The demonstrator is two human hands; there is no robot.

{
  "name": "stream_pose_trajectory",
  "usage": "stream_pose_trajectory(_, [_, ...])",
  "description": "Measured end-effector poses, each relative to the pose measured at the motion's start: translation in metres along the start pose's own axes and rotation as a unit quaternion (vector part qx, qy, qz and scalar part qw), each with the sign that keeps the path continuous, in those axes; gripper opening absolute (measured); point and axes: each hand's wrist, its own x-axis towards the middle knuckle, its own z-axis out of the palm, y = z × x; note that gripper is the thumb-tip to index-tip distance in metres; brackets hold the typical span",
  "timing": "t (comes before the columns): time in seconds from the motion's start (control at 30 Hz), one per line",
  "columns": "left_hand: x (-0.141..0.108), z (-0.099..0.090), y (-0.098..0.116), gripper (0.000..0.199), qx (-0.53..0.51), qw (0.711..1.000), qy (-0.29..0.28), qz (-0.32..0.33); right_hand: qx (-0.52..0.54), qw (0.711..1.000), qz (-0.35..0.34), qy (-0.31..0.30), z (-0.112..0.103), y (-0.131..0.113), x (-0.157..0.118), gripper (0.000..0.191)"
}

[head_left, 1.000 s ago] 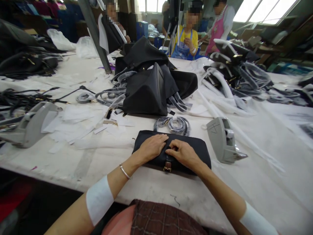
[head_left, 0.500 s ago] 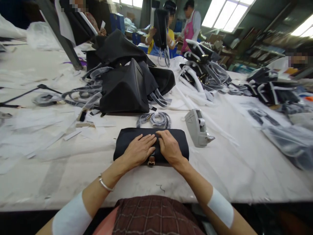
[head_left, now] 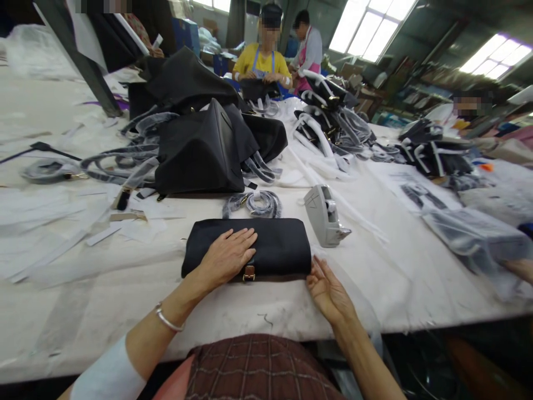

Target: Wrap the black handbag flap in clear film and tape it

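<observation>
A black bag (head_left: 281,244), folded into a flat roll with a small brown buckled strap (head_left: 249,273) at its front, lies on the table before me. My left hand (head_left: 229,253) rests flat on top of it, fingers stretched out. At the bag's right end is my right hand (head_left: 330,289), palm turned up and fingers loosely bent, the tips against or close by the corner. Clear plastic film lies beside that hand. Just behind the bag sits a coiled strap in plastic wrap (head_left: 263,204). To the right stands a grey tape dispenser (head_left: 322,216).
Black bags (head_left: 197,150) with wrapped straps are heaped behind the coil. More bags (head_left: 333,122) pile up further right. Paper scraps (head_left: 45,216) cover the left side, plastic bags (head_left: 478,239) the right. A co-worker's hand (head_left: 520,269) reaches in at the right edge.
My right hand has left the bag's top and moved right and down to its right end. My left hand stays on the bag. A co-worker opposite has lowered a black bag.
</observation>
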Motion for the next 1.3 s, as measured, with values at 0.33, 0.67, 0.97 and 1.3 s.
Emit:
stream_pose_trajectory(0.33, [0.0, 0.005, -0.003, 0.042, 0.001, 1.0, 0.015, -0.003, 0.001, 0.974, -0.223, 0.045, 0.03, -0.005, 0.018, 0.028])
stream_pose_trajectory(0.67, [-0.001, 0.006, -0.003, 0.041, -0.009, 1.0, 0.029, 0.009, -0.073, 0.923, -0.359, 0.116, 0.038, -0.038, -0.004, 0.036])
stream_pose_trajectory(0.97, [-0.001, 0.002, 0.0, 0.039, -0.047, 0.999, 0.026, -0.009, -0.497, 0.699, -0.505, -0.096, 0.097, 0.027, -0.023, 0.031])
stream_pose_trajectory(1.3, [-0.009, -0.001, -0.006, 0.039, -0.225, 0.968, 0.082, -0.069, -0.652, 0.42, -0.589, -0.229, 0.108, 0.075, -0.008, 0.05])
